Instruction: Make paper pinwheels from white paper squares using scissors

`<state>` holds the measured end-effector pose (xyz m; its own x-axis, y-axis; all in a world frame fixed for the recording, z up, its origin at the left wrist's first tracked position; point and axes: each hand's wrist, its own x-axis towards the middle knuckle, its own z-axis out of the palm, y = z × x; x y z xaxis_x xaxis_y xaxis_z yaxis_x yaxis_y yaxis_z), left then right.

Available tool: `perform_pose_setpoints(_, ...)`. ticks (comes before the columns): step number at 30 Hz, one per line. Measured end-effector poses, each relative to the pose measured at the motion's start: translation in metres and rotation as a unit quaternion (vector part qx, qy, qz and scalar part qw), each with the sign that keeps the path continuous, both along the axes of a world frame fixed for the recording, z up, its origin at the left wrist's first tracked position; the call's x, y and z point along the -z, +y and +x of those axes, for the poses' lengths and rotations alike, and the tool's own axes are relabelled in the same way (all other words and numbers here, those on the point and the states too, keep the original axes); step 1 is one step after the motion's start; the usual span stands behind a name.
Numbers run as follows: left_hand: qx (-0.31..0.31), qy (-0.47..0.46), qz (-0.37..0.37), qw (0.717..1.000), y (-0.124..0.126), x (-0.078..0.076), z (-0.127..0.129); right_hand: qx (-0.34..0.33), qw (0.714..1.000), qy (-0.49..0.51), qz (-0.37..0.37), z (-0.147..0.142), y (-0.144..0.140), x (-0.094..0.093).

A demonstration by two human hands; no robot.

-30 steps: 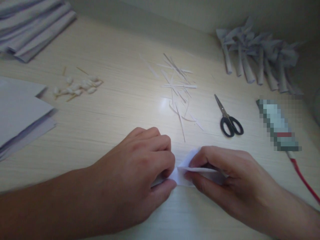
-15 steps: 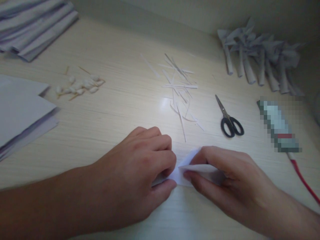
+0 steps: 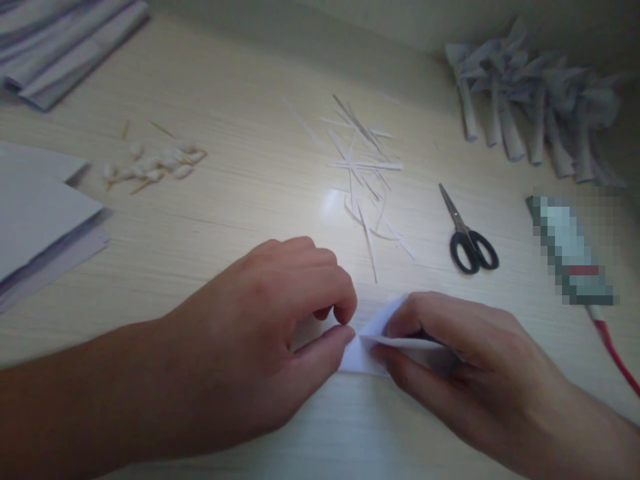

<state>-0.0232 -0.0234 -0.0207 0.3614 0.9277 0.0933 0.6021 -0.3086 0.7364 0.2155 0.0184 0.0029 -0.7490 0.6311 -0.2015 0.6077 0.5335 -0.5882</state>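
White paper, head view: the left hand has lifted slightly, exposing more paper; the right hand keeps the flap pinched. Fold control apparently rests with the right. Paper lies at 9 o'clock of the right fingertips, 4 o'clock of the left, whose grip cannot be told.

One held paper, one pair of scissors, at least six stemmed paper pieces

pale tabletop under scissors, paper strips, cotton swabs
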Motion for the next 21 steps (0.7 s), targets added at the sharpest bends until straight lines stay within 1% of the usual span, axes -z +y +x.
perform_pose_setpoints(4,0.057,0.040,-0.014,0.998,-0.0006,-0.0007,0.0014,0.000,1.000,0.004,-0.003,-0.0008,-0.0004,0.0014)
perform_pose_setpoints(7,0.083,0.061,-0.022,0.994,-0.0015,-0.0014,0.0028,0.002,1.000,-0.002,-0.003,-0.0015,0.0001,0.0027)
perform_pose_setpoints(9,0.084,0.062,-0.022,0.994,-0.0019,-0.0007,0.0036,0.002,1.000,-0.002,-0.008,-0.0013,0.0007,0.0031)
perform_pose_setpoints(15,0.069,0.062,0.006,0.996,-0.0020,0.0043,0.0058,0.008,0.999,0.002,-0.035,0.0019,0.0007,0.0047)
perform_pose_setpoints(21,0.070,0.064,-0.001,0.996,-0.0023,0.0034,0.0057,0.006,1.000,0.008,-0.017,0.0001,0.0011,0.0049)
